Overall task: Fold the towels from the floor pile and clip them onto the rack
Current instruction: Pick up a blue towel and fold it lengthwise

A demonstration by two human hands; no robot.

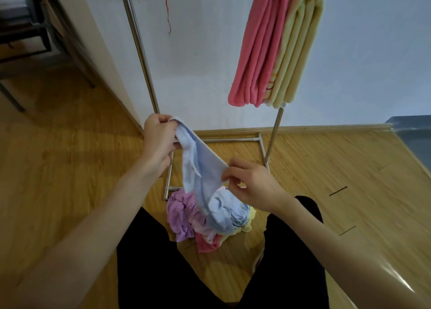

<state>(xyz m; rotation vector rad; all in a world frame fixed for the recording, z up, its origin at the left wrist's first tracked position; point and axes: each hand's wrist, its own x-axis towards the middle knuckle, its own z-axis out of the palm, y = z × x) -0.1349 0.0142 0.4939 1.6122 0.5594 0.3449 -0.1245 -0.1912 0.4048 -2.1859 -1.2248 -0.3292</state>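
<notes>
Your left hand (158, 138) pinches one corner of the blue towel (200, 166) high, your right hand (251, 185) pinches its edge lower (finding corners to fold), its tail trailing onto the pile (186, 217) below the rack (140, 47).

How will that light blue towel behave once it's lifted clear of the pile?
The blue towel sags between the left hand and right hand, so it is probably floppy. Two fingertip pinches carry it, so it seems light. Its lower end rests on the pile and may drag neighbours.
</notes>
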